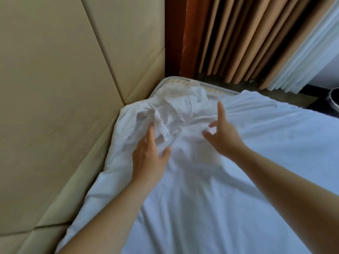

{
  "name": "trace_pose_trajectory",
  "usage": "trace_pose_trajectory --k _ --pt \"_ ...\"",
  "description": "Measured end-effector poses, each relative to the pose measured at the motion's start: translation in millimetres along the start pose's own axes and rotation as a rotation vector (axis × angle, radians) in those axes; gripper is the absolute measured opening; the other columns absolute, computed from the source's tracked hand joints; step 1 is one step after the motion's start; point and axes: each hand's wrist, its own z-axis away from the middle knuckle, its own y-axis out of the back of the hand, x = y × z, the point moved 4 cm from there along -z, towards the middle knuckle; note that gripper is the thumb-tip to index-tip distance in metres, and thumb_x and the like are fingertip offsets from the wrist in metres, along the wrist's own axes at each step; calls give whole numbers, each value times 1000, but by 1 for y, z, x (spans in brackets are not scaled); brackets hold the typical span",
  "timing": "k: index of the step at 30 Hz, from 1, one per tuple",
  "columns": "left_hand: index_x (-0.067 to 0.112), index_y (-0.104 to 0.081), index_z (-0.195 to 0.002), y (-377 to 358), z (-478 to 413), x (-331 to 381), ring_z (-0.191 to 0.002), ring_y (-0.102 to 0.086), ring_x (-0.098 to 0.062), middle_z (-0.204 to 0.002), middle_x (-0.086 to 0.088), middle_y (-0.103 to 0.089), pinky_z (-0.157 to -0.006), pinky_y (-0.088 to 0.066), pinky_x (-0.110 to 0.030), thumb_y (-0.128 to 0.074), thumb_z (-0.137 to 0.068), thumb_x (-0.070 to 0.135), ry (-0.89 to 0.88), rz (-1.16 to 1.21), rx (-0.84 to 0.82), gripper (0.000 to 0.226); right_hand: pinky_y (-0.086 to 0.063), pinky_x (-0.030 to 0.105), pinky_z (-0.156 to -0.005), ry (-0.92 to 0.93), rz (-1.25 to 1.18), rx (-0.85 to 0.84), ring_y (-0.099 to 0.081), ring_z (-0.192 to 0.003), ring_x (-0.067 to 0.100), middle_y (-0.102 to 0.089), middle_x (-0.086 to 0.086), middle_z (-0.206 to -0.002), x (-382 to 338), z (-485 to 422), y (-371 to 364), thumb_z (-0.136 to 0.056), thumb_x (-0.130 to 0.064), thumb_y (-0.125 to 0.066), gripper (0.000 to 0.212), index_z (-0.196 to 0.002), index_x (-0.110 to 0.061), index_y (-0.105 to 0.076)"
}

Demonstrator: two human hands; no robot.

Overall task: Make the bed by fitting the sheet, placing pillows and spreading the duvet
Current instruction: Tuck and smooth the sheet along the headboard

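white sheet (pixel 211 180), beige headboard (pixel 55 88), tan curtain (pixel 247 37)

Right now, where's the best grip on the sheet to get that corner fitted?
Probably the bunched heap of sheet near the bare mattress corner. Come from the bed side, left hand closest; the folds give a handful, and the headboard blocks the far side.

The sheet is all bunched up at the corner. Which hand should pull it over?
Probably the left hand: it rests on the bunched sheet near the bare mattress corner. The right hand hovers open.

Sheet (pixel 201 180) lies on mattress (pixel 211 87), bunched at its corner beside headboard (pixel 55 88).
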Motion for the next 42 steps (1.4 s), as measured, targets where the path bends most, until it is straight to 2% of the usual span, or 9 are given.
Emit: trace_pose_trajectory --k 4,9,14,16,19,25,31,37,42 --pt "4 -58 -117 -20 21 -14 -96 -57 -39 -105 -18 -59 -80 -47 -43 -43 -76 50 -34 -222 104 64 -40 44 -95 -154 265 -202 -46 -119 42 -31 14 -139 28 4 -13 -79 -45 -69 100 -150 -18 -4" --pt "6 -60 -112 -18 11 -16 -103 -52 -34 -106 -14 -60 -88 -36 -38 -30 -74 60 170 -13 170 73 -42 38 -86 -85 507 -171 -52 -114 38 -55 17 -125 7 -4 -22 -98 -36 -40 35 -124 -14 -48" --pt "9 -53 -111 -10 -1 -23 -81 -54 -28 -72 2 -50 -81 -44 -41 -55 -88 31 160 210 187 32 -39 37 -75 59 547 -44 -55 -106 40 -58 22 -115 -3 -4 -17 -100 -24 -32 31 -112 -6 -55" --pt "13 -47 -126 -7 -4 -23 -72 -51 -21 -66 5 -47 -76 -46 -38 -59 -89 22 166 232 166 40 -30 36 -67 93 492 39 -54 -98 41 -59 24 -107 -5 -11 -10 -100 -23 -33 29 -102 -3 -54" --pt "27 -28 -144 1 -16 -23 -75 -54 -19 -74 4 -55 -74 -47 -34 -59 -89 32 142 131 88 64 -26 35 -62 133 424 133 -50 -79 40 -60 25 -95 -6 -14 -10 -97 -19 -37 23 -84 -5 -50" --pt "15 -42 -127 7 -59 -13 -98 -58 -33 -107 -12 -61 -82 -48 -42 -44 -93 49 122 -436 -214 49 -27 31 -62 -143 154 117 -41 -73 29 -49 11 -76 15 -23 -26 -90 -19 -44 30 -62 -12 -36" --pt "13 -50 -125 9 -82 -15 -97 -58 -29 -114 -14 -61 -86 -48 -41 -42 -96 36 160 -341 -165 38 -25 34 -65 -65 39 241 -46 -80 29 -54 11 -80 14 -17 -39 -89 -18 -45 13 -89 -7 -51" --pt "11 -53 -109 18 -92 -19 -77 -66 -28 -87 -13 -66 -76 -56 -46 -35 -96 17 122 38 86 23 -15 34 -110 153 136 343 -33 -136 26 -41 10 -145 19 2 -62 -83 -35 -32 59 -138 -17 -43" --pt "10 -54 -113 5 -90 -24 -81 -62 -17 -88 -4 -64 -83 -51 -25 -42 -94 4 147 204 208 24 -10 35 -110 247 314 260 -27 -142 24 -36 7 -150 20 -12 -68 -86 -44 -27 61 -144 -24 -36"
